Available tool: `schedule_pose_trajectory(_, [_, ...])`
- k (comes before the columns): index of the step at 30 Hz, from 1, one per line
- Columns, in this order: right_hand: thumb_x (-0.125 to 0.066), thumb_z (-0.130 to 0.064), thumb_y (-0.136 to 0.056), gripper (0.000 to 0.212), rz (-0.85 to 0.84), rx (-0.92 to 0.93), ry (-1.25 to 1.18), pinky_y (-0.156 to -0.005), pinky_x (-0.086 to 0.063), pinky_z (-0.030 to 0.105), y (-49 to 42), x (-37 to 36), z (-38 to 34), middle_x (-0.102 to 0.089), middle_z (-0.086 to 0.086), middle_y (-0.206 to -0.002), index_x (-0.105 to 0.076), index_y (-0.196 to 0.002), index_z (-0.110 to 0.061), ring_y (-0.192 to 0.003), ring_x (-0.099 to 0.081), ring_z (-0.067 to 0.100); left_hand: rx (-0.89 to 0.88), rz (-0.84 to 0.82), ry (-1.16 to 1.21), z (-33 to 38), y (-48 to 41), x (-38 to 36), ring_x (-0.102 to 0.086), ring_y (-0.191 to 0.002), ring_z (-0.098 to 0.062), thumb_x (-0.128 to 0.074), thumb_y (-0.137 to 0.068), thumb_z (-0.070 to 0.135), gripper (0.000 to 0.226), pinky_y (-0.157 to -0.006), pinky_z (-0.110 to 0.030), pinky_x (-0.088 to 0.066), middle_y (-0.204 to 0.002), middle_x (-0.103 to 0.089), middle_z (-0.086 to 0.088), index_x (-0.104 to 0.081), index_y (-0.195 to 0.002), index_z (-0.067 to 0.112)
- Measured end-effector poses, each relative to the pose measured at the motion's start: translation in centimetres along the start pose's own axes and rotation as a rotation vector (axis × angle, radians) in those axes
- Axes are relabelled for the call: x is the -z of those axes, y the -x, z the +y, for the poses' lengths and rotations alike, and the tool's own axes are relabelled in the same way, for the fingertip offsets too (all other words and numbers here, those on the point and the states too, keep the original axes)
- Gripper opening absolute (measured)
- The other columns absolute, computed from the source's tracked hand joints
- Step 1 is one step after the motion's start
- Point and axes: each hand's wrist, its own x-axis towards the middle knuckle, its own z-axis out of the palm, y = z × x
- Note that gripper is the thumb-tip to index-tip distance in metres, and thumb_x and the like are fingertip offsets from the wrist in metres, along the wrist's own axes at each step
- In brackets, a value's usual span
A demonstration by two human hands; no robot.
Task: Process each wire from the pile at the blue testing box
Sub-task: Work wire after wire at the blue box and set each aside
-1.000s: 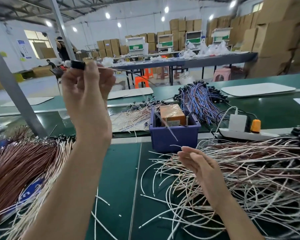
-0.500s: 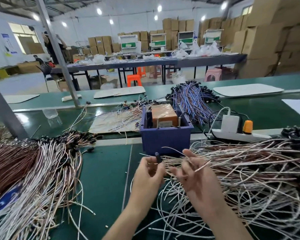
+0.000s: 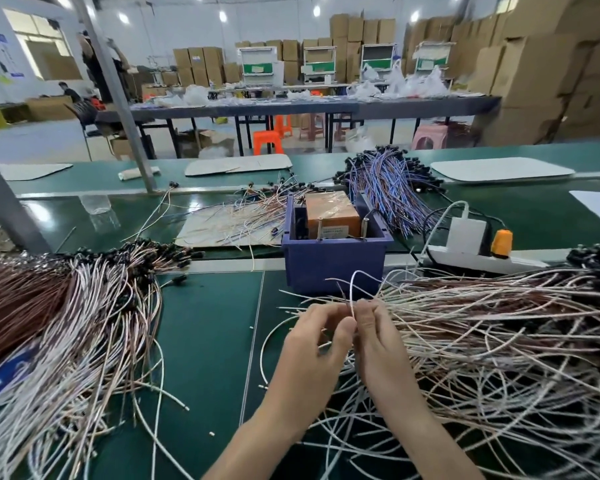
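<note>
Near the counter's [image 3: 205, 341] front edge, your left hand [image 3: 312, 341] pinches a thin white wire [image 3: 351, 292] that arcs up before the blue testing box [image 3: 336, 261]. Your right hand's [image 3: 378, 344] grip pinches it too, at the edge of the tangled pile [image 3: 499, 341].

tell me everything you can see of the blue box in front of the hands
The blue box is an open-topped plastic bin with a lipped rim, standing upright on the green table. Inside sits an orange block under clear film, with two upright metal posts near the front wall. Wire ends from the right pile cross its front; the left hand and right hand, pinching a white wire, are short of it.
</note>
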Motion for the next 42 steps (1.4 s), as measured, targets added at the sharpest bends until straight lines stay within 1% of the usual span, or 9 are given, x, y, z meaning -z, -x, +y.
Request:
schedule_pose_trajectory(5, [-0.040, -0.057, -0.100, 0.029, -0.042, 0.078, 0.106, -0.082, -0.050, 0.018, 0.4, -0.2, 0.0, -0.072, -0.015, -0.102, -0.062, -0.102, -0.039, -0.098, -0.067, 0.001, 0.117, 0.091, 0.209, -0.1, -0.5, 0.5, -0.069, -0.090, -0.011, -0.060, -0.100, 0.023, 0.010, -0.080, -0.024, -0.054, -0.095, -0.073, 0.006, -0.070, -0.100, 0.023])
schedule_pose_trajectory(8, [-0.044, -0.052, -0.103, 0.028, -0.021, 0.120, 0.112, -0.065, -0.051, 0.017, 0.4, -0.2, -0.3, -0.072, -0.013, -0.087, -0.067, -0.102, -0.037, -0.077, -0.067, 0.001, 0.146, 0.116, 0.304, 0.1, -0.5, 0.6, -0.071, -0.090, -0.016, -0.057, -0.102, 0.021, 0.013, -0.083, -0.033, -0.058, -0.095, -0.075, 0.001, -0.069, -0.097, 0.019])
schedule_pose_trajectory(15, [-0.048, -0.016, -0.104, 0.023, 0.269, -0.137, -0.682, -0.061, -0.060, 0.030, -1.4, 3.7, -2.1, -0.071, 0.007, -0.081, -0.068, -0.113, -0.009, -0.065, -0.067, 0.017, 0.207, 0.315, 0.551, -0.2, -1.3, 3.1, -0.055, -0.056, -0.017, -0.051, -0.103, 0.022, 0.018, -0.060, -0.028, -0.054, -0.063, -0.053, 0.002, -0.055, -0.087, 0.015])
schedule_pose_trajectory(19, [-0.046, -0.027, -0.105, 0.029, 0.317, -0.111, -0.760, -0.042, -0.041, 0.019, -2.4, 6.3, -3.4, -0.050, -0.006, -0.063, -0.068, -0.116, -0.011, -0.048, -0.041, 0.006, 0.258, 0.529, 0.585, -1.1, -1.9, 5.7, -0.038, -0.047, -0.010, -0.053, -0.102, 0.021, 0.014, -0.048, -0.026, -0.044, -0.059, -0.040, 0.006, -0.055, -0.089, 0.018])
schedule_pose_trajectory(24, [-0.045, -0.034, -0.106, 0.034, 0.371, -0.060, -0.742, -0.040, -0.033, 0.019, -3.7, 7.7, -4.9, -0.041, -0.009, -0.061, -0.071, -0.115, -0.013, -0.047, -0.034, 0.006, 0.282, 0.658, 0.670, -1.7, -1.9, 8.2, -0.035, -0.043, -0.006, -0.054, -0.102, 0.024, 0.012, -0.039, -0.018, -0.035, -0.054, -0.041, 0.009, -0.057, -0.092, 0.019])
schedule_pose_trajectory(28, [-0.045, -0.029, -0.107, 0.027, 0.425, 0.004, -0.555, -0.037, -0.028, 0.017, -4.6, 7.9, -5.1, -0.045, -0.011, -0.059, -0.065, -0.123, -0.021, -0.043, -0.031, 0.003, 0.279, 0.714, 0.668, -1.8, -2.0, 8.8, -0.032, -0.043, -0.006, -0.055, -0.102, 0.026, 0.011, -0.038, -0.017, -0.031, -0.055, -0.040, 0.008, -0.058, -0.093, 0.020])
schedule_pose_trajectory(34, [-0.044, -0.033, -0.107, 0.017, 0.316, 0.128, 0.060, -0.043, -0.037, 0.016, -4.7, 3.7, -2.2, -0.056, -0.007, -0.067, -0.053, -0.120, -0.036, -0.048, -0.042, 0.000, 0.151, 0.531, 0.273, -1.3, -3.5, 6.0, -0.046, -0.053, -0.006, -0.057, -0.101, 0.034, 0.018, -0.048, -0.016, -0.039, -0.060, -0.057, 0.005, -0.070, -0.090, 0.026])
schedule_pose_trajectory(37, [-0.046, -0.033, -0.106, 0.013, 0.287, 0.174, 0.169, -0.048, -0.041, 0.022, -4.4, 2.5, -1.3, -0.057, -0.010, -0.063, -0.056, -0.110, -0.040, -0.051, -0.045, 0.005, 0.137, 0.452, 0.157, -0.7, -5.6, 3.8, -0.057, -0.065, -0.002, -0.057, -0.101, 0.033, 0.019, -0.059, -0.018, -0.047, -0.080, -0.071, 0.000, -0.070, -0.089, 0.025])
schedule_pose_trajectory(42, [-0.048, -0.034, -0.102, 0.022, 0.273, 0.187, 0.212, -0.045, -0.038, 0.024, -3.6, 2.5, -0.7, -0.056, -0.009, -0.060, -0.054, -0.098, -0.055, -0.048, -0.043, 0.004, 0.177, 0.417, 0.122, -0.4, -8.2, 1.3, -0.067, -0.075, -0.017, -0.056, -0.101, 0.034, 0.022, -0.067, -0.033, -0.054, -0.077, -0.072, 0.004, -0.067, -0.086, 0.023])
